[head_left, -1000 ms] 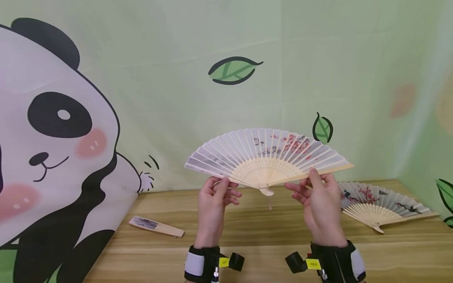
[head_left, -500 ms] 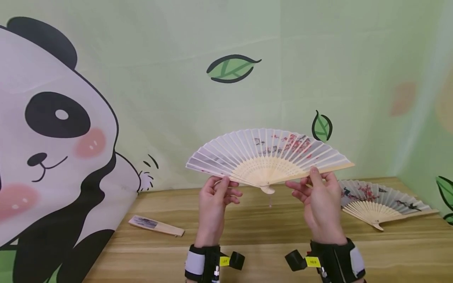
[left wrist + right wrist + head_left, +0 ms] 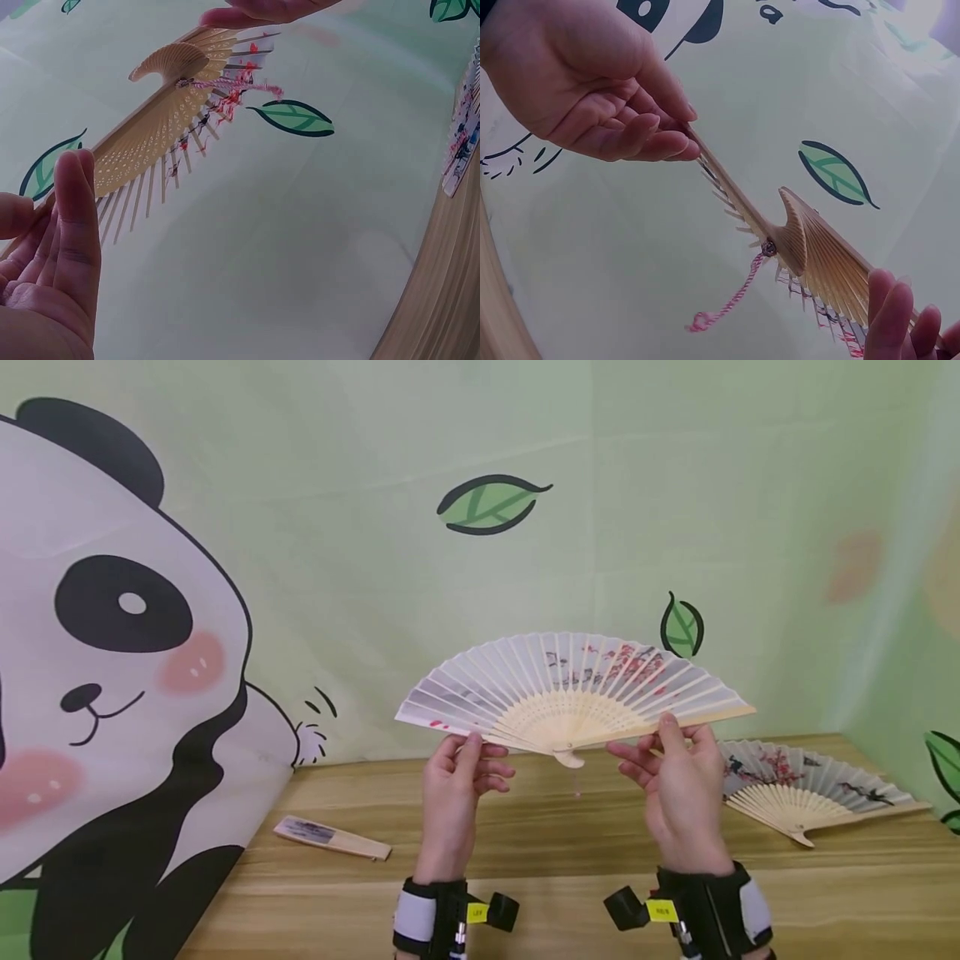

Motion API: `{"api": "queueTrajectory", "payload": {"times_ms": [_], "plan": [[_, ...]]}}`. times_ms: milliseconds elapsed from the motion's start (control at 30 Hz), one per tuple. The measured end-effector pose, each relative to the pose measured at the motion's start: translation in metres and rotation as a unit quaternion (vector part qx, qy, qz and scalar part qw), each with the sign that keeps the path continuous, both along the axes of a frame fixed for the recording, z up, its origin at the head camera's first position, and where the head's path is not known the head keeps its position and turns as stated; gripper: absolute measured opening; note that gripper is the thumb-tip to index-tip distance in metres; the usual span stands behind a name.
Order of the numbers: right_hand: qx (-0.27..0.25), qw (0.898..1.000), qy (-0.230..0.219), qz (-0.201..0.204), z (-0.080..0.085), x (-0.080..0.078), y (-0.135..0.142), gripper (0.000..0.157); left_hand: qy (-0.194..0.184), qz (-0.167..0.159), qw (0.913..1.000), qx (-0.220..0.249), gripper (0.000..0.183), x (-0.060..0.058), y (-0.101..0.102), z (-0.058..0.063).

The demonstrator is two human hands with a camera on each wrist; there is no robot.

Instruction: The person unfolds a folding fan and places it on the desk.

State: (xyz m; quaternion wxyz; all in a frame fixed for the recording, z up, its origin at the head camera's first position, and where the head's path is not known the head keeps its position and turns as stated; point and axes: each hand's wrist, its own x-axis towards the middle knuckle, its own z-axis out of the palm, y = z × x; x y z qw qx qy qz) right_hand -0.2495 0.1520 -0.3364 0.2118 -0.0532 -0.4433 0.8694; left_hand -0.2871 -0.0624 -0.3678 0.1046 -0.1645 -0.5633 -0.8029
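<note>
A printed panda [image 3: 142,702] fills the far left of the backdrop [image 3: 337,568]; near it a folded fan [image 3: 332,837] lies on the wooden counter [image 3: 555,843]. Next, the left hand [image 3: 456,797] has its grip clamped on the left edge of the blossom-printed fan [image 3: 573,693], held spread above the counter between both hands, pivot downward, a pink cord [image 3: 739,294] hanging from it. The right hand [image 3: 684,797]'s grip pinches the right edge. Farther right another spread fan [image 3: 802,802] rests on the counter, partly hidden behind that hand.

The left hand [image 3: 452,797] and right hand [image 3: 684,802] are raised, apart. Each pinches with thumb [image 3: 469,755] and fingers [image 3: 493,768].
</note>
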Motion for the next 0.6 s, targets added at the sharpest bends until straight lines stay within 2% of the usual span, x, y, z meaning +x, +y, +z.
{"api": "queueTrajectory", "payload": {"times_ms": [333, 600], "plan": [[0.010, 1.000, -0.012, -0.004, -0.0029, -0.0040, 0.0000, 0.028, -0.001, -0.003, 1.0000, -0.004, 0.032, -0.0014, -0.0003, 0.0006], [0.012, 0.999, -0.038, 0.004, -0.0080, -0.0070, -0.0007, 0.024, 0.001, -0.002, 1.0000, -0.002, 0.036, -0.0001, -0.0029, 0.0000]]}}
